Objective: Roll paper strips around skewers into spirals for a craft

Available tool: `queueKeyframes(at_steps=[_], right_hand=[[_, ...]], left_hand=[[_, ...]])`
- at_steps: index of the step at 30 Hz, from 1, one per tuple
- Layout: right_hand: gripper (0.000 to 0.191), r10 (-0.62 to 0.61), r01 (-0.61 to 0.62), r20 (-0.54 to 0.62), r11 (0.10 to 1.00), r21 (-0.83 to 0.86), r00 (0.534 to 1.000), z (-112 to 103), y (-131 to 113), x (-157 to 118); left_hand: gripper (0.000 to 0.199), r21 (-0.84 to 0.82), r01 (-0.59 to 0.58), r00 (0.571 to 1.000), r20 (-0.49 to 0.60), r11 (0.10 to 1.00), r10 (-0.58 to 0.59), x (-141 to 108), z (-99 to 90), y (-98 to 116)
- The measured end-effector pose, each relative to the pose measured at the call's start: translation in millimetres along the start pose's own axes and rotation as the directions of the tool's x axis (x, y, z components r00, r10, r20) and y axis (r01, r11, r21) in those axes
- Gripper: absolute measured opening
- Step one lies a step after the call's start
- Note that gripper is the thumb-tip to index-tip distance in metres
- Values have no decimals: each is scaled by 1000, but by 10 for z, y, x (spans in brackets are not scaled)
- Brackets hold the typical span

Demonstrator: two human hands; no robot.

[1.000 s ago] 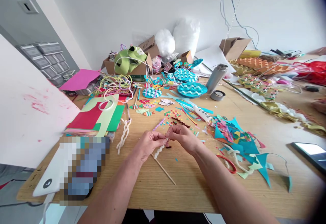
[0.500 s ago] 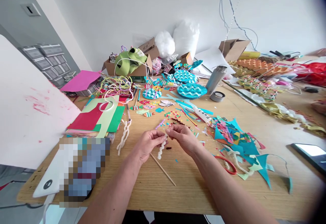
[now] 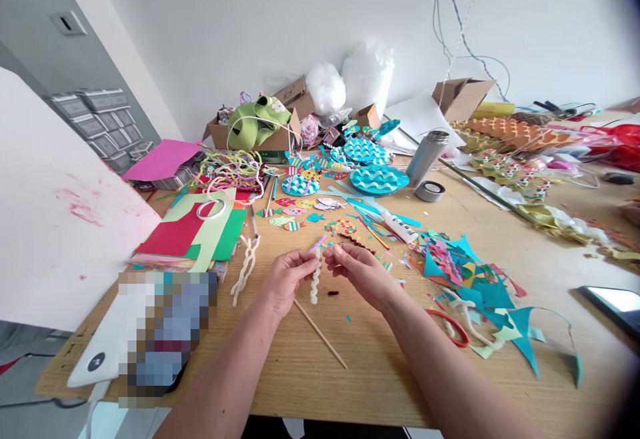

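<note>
A white twisted pipe cleaner [image 3: 315, 287] hangs upright from the thumb and fingertips of my left hand [image 3: 293, 276], closed on it. Just to the right, with a small gap, my right hand [image 3: 357, 272] has its thumb and fingers pinched together; whether anything is between them is hidden. Below my left hand lies a thin wooden stick [image 3: 323, 336]. A short dark brown scrap [image 3: 333, 293] rests on the table under my right hand. Beyond the fingers are a purple strip [image 3: 319, 243] and a brown wavy pipe cleaner [image 3: 356, 243].
White pipe cleaners [image 3: 245, 269] and coloured paper sheets [image 3: 170, 232] lie left. Paper fish [image 3: 293, 212], a glue tube [image 3: 400, 227] and a steel flask [image 3: 427, 159] stand or lie beyond. Red-handled scissors [image 3: 465, 336], blue scraps [image 3: 493, 294] and a phone [image 3: 617, 312] are right.
My right hand has drawn slightly away from the white pipe cleaner, which hangs straighter from my left hand. The view has shifted a little.
</note>
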State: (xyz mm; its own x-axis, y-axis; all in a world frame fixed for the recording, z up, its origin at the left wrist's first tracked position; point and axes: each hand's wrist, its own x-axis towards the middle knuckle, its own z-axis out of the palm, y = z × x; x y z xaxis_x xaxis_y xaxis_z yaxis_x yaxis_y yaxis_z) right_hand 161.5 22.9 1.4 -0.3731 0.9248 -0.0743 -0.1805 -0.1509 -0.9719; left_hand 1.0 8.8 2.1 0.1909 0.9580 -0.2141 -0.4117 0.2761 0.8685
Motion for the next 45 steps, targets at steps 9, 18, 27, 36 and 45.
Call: queueKeyframes(at_steps=[9,18,27,36,45], right_hand=[[24,11,29,111,935,-354,994,231,156,-31],[11,-50,91,94,853,-514,994,223,121,-62],[12,-105,137,88,795,-591,991,178,90,-50],[27,-339,-278,-331,195,-941,881,-313,-49,23],[19,-369,28,-49,201,-979,928,-17,38,-2]], left_hand=[[18,-24,-93,991,-101,995,90,20,24,14],[18,36,-170,959,-225,985,174,39,16,23],[18,-87,-121,983,-152,989,107,36,-35,26],[29,-150,-304,878,-428,941,215,113,-227,182],[28,54,-479,723,-542,876,429,200,-384,186]])
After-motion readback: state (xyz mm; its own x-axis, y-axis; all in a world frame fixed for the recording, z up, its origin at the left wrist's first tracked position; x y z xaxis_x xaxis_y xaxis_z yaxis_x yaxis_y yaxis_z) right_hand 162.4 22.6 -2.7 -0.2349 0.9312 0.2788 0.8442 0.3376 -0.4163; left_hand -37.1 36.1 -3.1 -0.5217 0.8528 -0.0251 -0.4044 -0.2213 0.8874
